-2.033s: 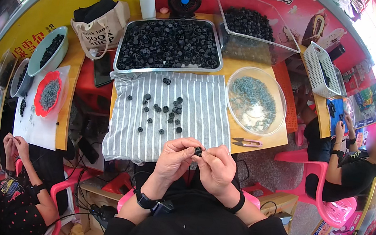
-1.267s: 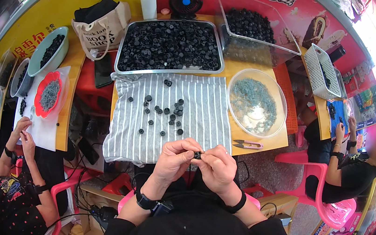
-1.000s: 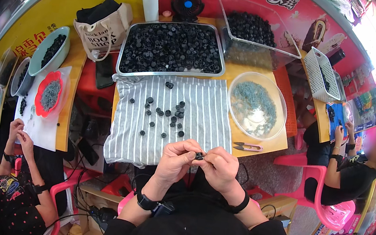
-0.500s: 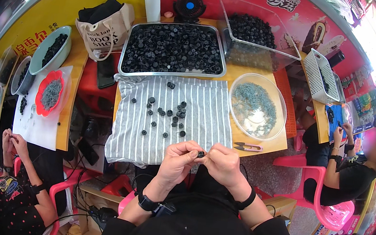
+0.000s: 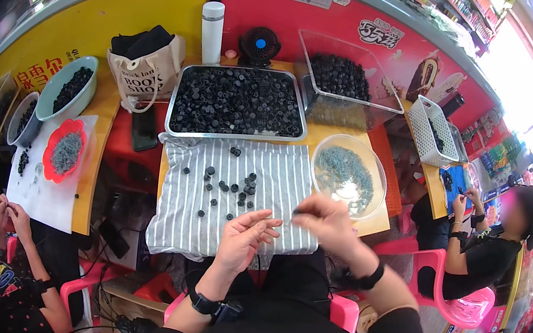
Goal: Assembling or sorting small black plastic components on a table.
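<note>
My left hand (image 5: pixel 244 238) is over the near edge of the striped grey cloth (image 5: pixel 170 221), fingers stretched out and apart, with nothing visible in them. Just to its right, my right hand (image 5: pixel 332 224) is smeared by motion. Its fingers are pinched, with a dark smear at their tips that looks like a small black round part (image 5: pixel 297 211). Several similar black parts (image 5: pixel 241 195) lie scattered over the cloth. Behind the cloth stands a metal tray (image 5: pixel 170 118) heaped with black parts. Right of the cloth is a clear round tub (image 5: pixel 381 180) of fine grey-blue pieces.
A clear bin (image 5: pixel 353 114) of black parts stands behind right, near a small fan (image 5: pixel 259 46) and a white bottle (image 5: pixel 211 33). A canvas bag (image 5: pixel 148 75) is behind left. At side tables, one person (image 5: pixel 34 271) sits left and another (image 5: pixel 488 260) right.
My hands have moved apart after meeting around a small black part. The right hand moved up and right, and my left hand's fingers straightened. The view has tilted upward.
</note>
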Motion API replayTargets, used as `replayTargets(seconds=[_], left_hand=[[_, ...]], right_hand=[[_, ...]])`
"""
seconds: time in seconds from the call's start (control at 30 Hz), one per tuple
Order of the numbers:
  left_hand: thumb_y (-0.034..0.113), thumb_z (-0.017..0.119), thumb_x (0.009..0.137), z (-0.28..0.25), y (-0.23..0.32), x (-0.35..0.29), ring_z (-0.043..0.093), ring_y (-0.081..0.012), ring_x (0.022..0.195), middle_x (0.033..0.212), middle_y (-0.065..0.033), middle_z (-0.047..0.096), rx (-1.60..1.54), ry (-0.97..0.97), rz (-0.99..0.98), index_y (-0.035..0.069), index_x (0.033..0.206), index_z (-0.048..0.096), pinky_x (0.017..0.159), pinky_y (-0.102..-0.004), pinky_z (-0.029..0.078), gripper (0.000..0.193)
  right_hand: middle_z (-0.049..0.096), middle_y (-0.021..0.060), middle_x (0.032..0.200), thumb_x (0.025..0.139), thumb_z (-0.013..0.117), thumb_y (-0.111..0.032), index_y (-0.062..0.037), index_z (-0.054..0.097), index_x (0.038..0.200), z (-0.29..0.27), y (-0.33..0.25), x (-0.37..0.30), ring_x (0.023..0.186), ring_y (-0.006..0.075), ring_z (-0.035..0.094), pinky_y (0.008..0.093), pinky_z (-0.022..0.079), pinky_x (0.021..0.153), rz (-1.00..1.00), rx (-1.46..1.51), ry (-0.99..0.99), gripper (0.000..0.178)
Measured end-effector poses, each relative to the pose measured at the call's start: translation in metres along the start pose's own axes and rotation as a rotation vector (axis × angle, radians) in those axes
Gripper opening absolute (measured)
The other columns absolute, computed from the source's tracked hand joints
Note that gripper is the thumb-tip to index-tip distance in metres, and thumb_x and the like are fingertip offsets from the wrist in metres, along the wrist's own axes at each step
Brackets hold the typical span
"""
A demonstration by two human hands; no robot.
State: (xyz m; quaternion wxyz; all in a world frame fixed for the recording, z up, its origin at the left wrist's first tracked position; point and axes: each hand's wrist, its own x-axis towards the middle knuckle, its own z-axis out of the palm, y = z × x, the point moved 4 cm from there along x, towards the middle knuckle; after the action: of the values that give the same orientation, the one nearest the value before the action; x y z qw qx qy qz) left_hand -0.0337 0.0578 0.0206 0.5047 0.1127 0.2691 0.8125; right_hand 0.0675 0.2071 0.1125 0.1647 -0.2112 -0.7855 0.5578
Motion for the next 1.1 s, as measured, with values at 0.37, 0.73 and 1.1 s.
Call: replayTargets(seconds=[0.37,0.73,1.1], left_hand=[[0.005,0.067,0.09,-0.021,0.011,-0.011,0.064,-0.0104,0.076,0.087,-0.0056,0.07,0.316,0.041,-0.01,-0.001,0.107,0.069,0.065,-0.0222,0.049,0.017],[0.006,0.066,0.092,-0.035,0.016,-0.017,0.061,-0.0074,0.07,0.083,-0.0025,0.068,0.304,0.057,-0.042,0.0,0.1,0.07,0.063,-0.0206,0.048,0.011],[0.002,0.063,0.093,-0.045,0.016,-0.016,0.066,-0.0111,0.077,0.088,-0.0068,0.07,0.22,-0.005,-0.155,-0.002,0.105,0.068,0.071,-0.0241,0.053,0.014]], right_hand=[[0.066,0.0048,0.082,0.085,0.067,-0.005,0.0007,0.067,0.101,-0.053,-0.063,0.128,0.076,0.0078,0.06,0.0226,0.047,0.066,-0.406,-0.212,0.151,0.017],[0.06,0.017,0.095,0.073,0.064,0.002,-0.0071,0.069,0.109,0.073,0.015,0.1,0.09,0.0371,0.063,0.0453,0.051,0.079,-0.318,-0.809,-0.16,0.037],[0.058,0.0157,0.084,0.075,0.062,-0.006,-0.0083,0.068,0.091,0.058,0.009,0.075,0.081,0.0382,0.063,0.0478,0.05,0.072,-0.214,-0.758,-0.276,0.017]])
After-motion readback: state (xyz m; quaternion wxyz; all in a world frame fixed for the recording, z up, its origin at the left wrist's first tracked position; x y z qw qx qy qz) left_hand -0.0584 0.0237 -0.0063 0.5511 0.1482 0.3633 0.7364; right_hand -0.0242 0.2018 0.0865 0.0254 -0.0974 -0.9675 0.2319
